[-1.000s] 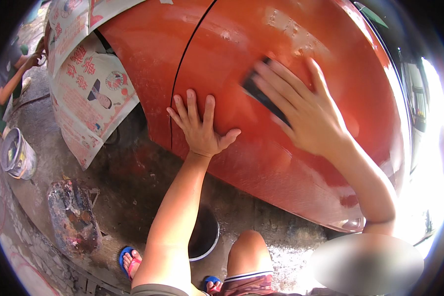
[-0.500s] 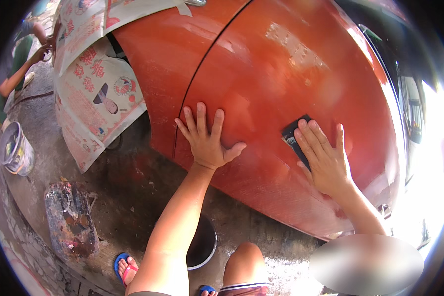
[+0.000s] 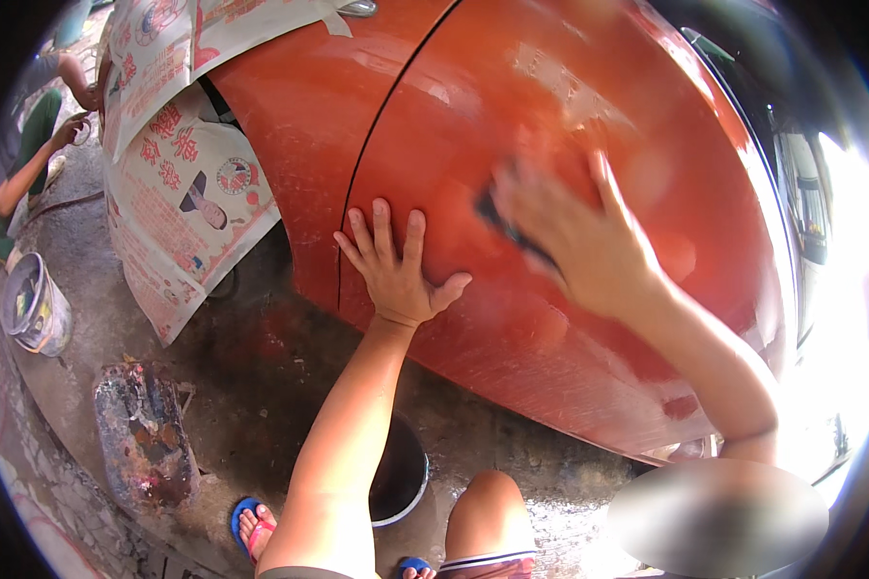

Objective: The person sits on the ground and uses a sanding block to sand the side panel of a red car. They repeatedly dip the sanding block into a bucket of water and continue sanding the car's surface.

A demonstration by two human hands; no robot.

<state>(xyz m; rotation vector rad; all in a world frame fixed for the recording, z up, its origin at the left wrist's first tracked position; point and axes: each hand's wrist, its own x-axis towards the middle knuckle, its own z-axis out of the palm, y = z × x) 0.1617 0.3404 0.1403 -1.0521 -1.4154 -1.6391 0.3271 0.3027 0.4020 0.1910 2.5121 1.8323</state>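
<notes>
While the left hand [image 3: 399, 272] lies flat, fingers spread, on the glossy orange car panel [image 3: 550, 125], the blurred right hand [image 3: 574, 241] beside it presses a dark sanding pad [image 3: 500, 220].

wet, stained concrete floor [image 3: 261, 386] in daylight, a paint-crusted board [image 3: 140, 444] and a grey bucket [image 3: 34, 307] on it

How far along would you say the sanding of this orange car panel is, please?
Done: newspaper masking is taped beside the orange panel, which shows dull scuffed patches. In hand: the right hand rubs a dark sanding pad, blurred; the left hand braces flat. Left: glossy areas remain.
</notes>
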